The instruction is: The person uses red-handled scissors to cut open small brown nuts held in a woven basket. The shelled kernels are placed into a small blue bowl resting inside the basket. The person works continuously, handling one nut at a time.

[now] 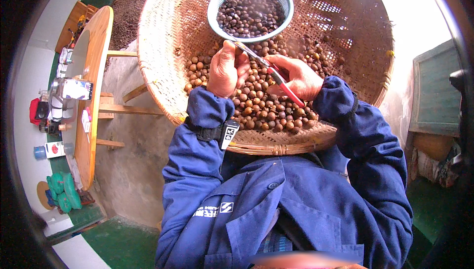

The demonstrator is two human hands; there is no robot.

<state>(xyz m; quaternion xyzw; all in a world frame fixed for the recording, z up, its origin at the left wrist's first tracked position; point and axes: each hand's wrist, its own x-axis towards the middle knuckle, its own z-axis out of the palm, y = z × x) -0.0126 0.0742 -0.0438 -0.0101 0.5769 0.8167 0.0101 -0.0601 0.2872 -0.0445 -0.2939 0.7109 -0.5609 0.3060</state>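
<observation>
My right hand grips a pair of red-handled scissors, with the metal blades pointing up and left. My left hand has its fingers curled and its thumb beside the blade tips. Whatever may lie between those fingers is hidden. Under both hands, round brown nuts lie heaped in a wide woven bamboo basket. A light blue plastic basket stands in it just beyond my hands. It holds many darker nuts.
To the left stands a wooden table with a phone showing a lit screen. Its legs reach towards the bamboo basket. Green bundles sit beyond the table's near end. A greenish panel leans at the right.
</observation>
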